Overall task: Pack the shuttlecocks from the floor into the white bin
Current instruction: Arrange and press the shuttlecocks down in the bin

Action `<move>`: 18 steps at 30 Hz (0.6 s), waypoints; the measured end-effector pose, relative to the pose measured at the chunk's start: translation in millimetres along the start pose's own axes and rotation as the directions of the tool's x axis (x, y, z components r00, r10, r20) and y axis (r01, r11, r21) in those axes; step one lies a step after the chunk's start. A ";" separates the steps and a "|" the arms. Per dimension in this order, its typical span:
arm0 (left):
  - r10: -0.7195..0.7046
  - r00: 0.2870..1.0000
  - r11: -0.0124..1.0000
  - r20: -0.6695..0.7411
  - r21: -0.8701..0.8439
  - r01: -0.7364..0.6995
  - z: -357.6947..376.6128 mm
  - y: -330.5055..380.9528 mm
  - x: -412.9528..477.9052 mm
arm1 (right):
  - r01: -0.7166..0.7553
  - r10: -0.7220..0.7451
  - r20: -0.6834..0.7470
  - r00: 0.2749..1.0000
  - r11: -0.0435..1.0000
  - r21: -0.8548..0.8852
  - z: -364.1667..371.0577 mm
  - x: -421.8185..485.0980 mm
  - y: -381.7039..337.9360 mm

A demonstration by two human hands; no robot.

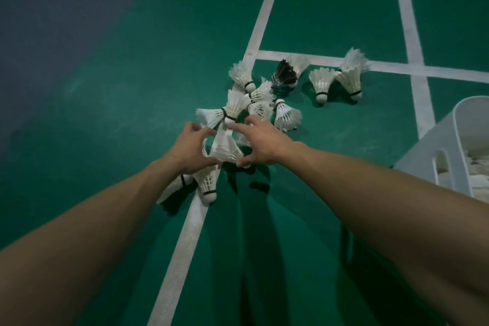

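Observation:
Several white feather shuttlecocks lie in a loose pile on the green floor, with one black-feathered shuttlecock among them. Both my hands reach into the near side of the pile. My left hand and my right hand curl their fingers and thumbs round one white shuttlecock from either side. Two more shuttlecocks lie under my left wrist. The white bin stands at the right edge, with white shuttlecocks inside it.
A pair of shuttlecocks lies apart to the right of the pile, near a white court line. Another white line runs toward me between my forearms. The floor to the left is bare green mat.

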State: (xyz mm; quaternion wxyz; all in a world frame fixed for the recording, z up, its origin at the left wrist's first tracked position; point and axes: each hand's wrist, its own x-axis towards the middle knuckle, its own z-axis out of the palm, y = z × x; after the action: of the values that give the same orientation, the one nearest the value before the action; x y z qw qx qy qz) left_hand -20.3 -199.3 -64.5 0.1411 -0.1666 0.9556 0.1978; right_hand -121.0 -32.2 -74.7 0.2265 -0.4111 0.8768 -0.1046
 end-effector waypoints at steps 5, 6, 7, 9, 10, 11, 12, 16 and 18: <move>-0.022 0.997 1.000 0.069 -0.001 0.022 2.2 -3.2 -12.8 | -0.067 0.068 0.005 0.998 0.993 -0.095 6.8 -8.3 -5.9; -0.018 0.999 0.999 0.044 -0.026 0.019 1.7 -2.0 -15.0 | -0.064 0.065 0.006 0.998 0.993 -0.102 7.0 -10.2 -7.4; -0.009 1.000 0.999 0.025 -0.039 0.010 0.8 -1.2 -16.8 | -0.050 0.051 0.010 0.999 0.993 -0.104 7.3 -11.9 -9.7; 0.011 0.999 0.999 0.033 -0.041 -0.010 -1.0 -0.1 -18.8 | -0.009 0.011 0.022 1.000 0.995 -0.102 8.4 -14.0 -16.3; 0.024 0.999 0.999 0.043 -0.038 -0.023 -1.8 0.2 -20.1 | 0.000 0.003 0.030 1.000 0.995 -0.099 9.2 -14.1 -20.6; 0.040 0.998 0.999 0.048 -0.035 -0.038 -1.9 0.5 -21.2 | -0.005 0.009 0.038 0.999 0.995 -0.097 10.2 -14.2 -24.1; 0.056 0.997 0.998 0.050 -0.035 -0.054 -1.6 1.1 -22.2 | -0.019 0.023 0.042 0.999 0.995 -0.096 11.0 -14.3 -26.8; 0.100 0.993 0.995 0.069 -0.013 -0.100 0.0 4.3 -25.3 | -0.049 0.048 -0.003 0.999 0.997 -0.064 11.1 -18.6 -28.2; 0.116 0.991 0.993 0.059 0.001 -0.116 0.5 8.1 -24.1 | -0.046 0.046 -0.030 0.998 0.999 -0.019 9.1 -22.1 -24.8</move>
State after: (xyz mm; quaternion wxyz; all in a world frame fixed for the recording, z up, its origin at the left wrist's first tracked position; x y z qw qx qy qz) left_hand -1.4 -185.7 -54.2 0.1581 -0.1044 0.9596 0.2083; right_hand -87.5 -31.0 -66.7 0.2116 -0.3914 0.8903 -0.0967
